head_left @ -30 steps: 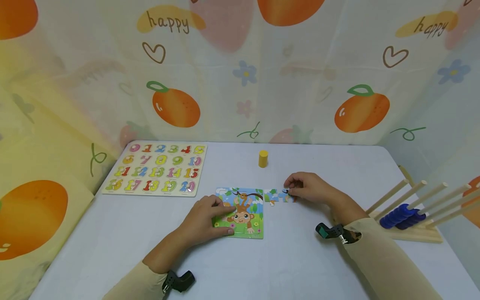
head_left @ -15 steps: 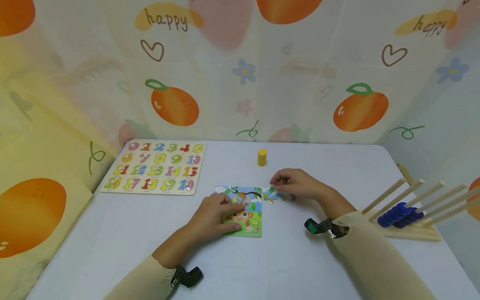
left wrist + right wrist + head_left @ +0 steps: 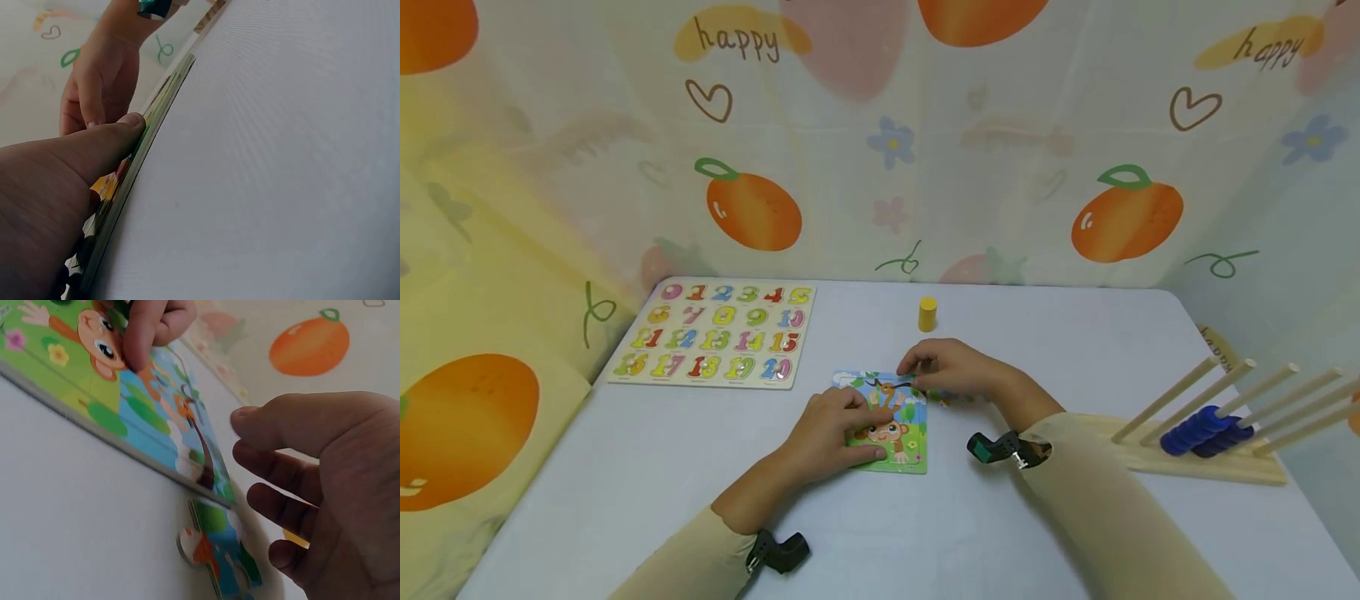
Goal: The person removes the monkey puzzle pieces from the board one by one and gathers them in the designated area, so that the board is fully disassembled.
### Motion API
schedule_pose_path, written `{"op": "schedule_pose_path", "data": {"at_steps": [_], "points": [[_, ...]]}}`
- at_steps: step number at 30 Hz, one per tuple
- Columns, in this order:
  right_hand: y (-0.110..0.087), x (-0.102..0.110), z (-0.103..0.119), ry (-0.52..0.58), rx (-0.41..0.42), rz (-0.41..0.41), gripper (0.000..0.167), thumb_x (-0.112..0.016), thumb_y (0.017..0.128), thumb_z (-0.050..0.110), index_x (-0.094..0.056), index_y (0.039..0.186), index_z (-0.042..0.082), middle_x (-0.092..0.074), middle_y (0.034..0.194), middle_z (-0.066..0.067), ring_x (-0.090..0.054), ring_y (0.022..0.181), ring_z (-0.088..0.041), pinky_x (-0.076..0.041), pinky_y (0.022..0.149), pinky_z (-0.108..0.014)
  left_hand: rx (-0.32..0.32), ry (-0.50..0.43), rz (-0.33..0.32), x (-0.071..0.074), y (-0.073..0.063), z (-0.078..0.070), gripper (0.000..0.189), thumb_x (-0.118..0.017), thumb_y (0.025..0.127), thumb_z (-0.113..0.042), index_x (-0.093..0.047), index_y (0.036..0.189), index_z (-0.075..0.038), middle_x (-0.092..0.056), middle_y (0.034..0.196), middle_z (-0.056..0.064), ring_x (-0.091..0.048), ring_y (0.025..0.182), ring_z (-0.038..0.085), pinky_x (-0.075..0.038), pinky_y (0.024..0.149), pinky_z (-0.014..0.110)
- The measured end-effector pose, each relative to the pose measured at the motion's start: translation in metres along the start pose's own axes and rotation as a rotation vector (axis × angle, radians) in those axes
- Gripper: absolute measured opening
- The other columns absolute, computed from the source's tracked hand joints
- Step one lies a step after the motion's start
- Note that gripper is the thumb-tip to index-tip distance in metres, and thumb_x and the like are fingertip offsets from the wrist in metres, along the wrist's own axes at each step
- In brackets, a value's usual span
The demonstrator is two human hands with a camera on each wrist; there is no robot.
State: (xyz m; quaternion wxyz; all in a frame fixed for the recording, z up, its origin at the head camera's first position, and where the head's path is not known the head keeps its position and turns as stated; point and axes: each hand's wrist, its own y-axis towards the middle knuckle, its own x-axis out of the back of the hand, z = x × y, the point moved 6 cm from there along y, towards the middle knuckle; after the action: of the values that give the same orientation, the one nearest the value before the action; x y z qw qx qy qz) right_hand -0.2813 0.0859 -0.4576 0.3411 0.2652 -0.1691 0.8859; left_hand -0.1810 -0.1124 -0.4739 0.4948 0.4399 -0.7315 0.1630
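Observation:
A small square jigsaw puzzle [image 3: 912, 437] with a cartoon monkey lies flat on the table. My left hand [image 3: 826, 435] rests on its left part, thumb near the front edge and fingers across the picture. In the left wrist view the thumb [image 3: 112, 140] lies over the board's rim. My right hand [image 3: 962, 371] hovers at the upper right corner of the puzzle, fingers loosely bent. Nothing shows between those fingers in the right wrist view, where loose jigsaw pieces [image 3: 228, 559] lie just beyond the board's edge. From the head, that hand mostly covers them.
A number puzzle board [image 3: 711, 333] with figures 0 to 20 lies at the back left. Behind the jigsaw stands a yellow cylinder [image 3: 928, 314]. A wooden peg rack [image 3: 1210, 471] with blue beads [image 3: 1195, 431] stands at the right, beside the right forearm.
My right hand has travelled left from the loose pieces to the jigsaw's upper right corner. My left hand has slid slightly right over the picture.

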Motion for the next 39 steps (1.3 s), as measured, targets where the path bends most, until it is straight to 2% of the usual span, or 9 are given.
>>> {"op": "schedule_pose_path", "data": {"at_steps": [5, 11, 18, 31, 37, 39], "points": [[0.008, -0.012, 0.008, -0.026, 0.036, 0.085, 0.027, -0.079, 0.093, 0.006, -0.079, 0.119, 0.016, -0.068, 0.126, 0.004, -0.058, 0.125, -0.02, -0.042, 0.114, -0.046, 0.01, -0.004, 0.002, -0.001, 0.0, 0.001, 0.053, -0.089, 0.086, -0.047, -0.076, 0.136, -0.033, -0.054, 0.102, -0.01, -0.047, 0.094, 0.01, -0.035, 0.081, 0.036], [0.014, -0.017, 0.009, -0.09, 0.0, 0.133, 0.028, -0.086, 0.088, 0.006, -0.081, 0.109, 0.024, -0.063, 0.126, 0.007, -0.052, 0.128, -0.019, -0.037, 0.116, -0.046, 0.023, -0.011, 0.006, 0.0, 0.0, 0.001, 0.052, -0.089, 0.086, -0.046, -0.077, 0.135, -0.033, -0.054, 0.102, -0.011, -0.047, 0.095, 0.01, -0.035, 0.082, 0.036], [0.014, -0.018, 0.011, -0.17, 0.005, 0.167, 0.029, -0.087, 0.089, 0.007, -0.081, 0.111, 0.025, -0.061, 0.129, 0.007, -0.048, 0.13, -0.021, -0.034, 0.118, -0.047, 0.024, -0.015, 0.001, 0.0, 0.0, 0.001, 0.051, -0.09, 0.086, -0.046, -0.077, 0.134, -0.033, -0.054, 0.101, -0.011, -0.047, 0.094, 0.01, -0.035, 0.081, 0.036], [0.014, -0.019, 0.008, -0.181, 0.01, 0.146, 0.03, -0.087, 0.088, 0.007, -0.077, 0.108, 0.028, -0.061, 0.128, 0.009, -0.048, 0.128, -0.021, -0.033, 0.117, -0.049, 0.034, -0.025, 0.01, 0.0, 0.001, -0.001, 0.051, -0.09, 0.085, -0.047, -0.078, 0.133, -0.033, -0.054, 0.101, -0.011, -0.046, 0.095, 0.01, -0.034, 0.082, 0.036], [0.013, -0.017, 0.006, -0.162, -0.035, 0.107, 0.047, -0.088, 0.088, 0.007, -0.069, 0.125, 0.029, -0.066, 0.118, 0.009, -0.051, 0.114, -0.018, -0.041, 0.107, -0.045, 0.034, -0.028, 0.007, 0.0, 0.001, -0.001, 0.051, -0.09, 0.085, -0.046, -0.078, 0.133, -0.033, -0.054, 0.102, -0.011, -0.047, 0.095, 0.01, -0.035, 0.084, 0.037], [0.011, -0.016, 0.006, -0.16, -0.049, 0.097, 0.047, -0.086, 0.09, 0.01, -0.068, 0.129, 0.029, -0.066, 0.119, 0.007, -0.053, 0.114, -0.017, -0.043, 0.106, -0.045, 0.034, -0.025, 0.007, 0.0, 0.001, -0.001, 0.051, -0.09, 0.085, -0.046, -0.078, 0.133, -0.033, -0.054, 0.102, -0.011, -0.047, 0.095, 0.011, -0.035, 0.084, 0.037]]}}
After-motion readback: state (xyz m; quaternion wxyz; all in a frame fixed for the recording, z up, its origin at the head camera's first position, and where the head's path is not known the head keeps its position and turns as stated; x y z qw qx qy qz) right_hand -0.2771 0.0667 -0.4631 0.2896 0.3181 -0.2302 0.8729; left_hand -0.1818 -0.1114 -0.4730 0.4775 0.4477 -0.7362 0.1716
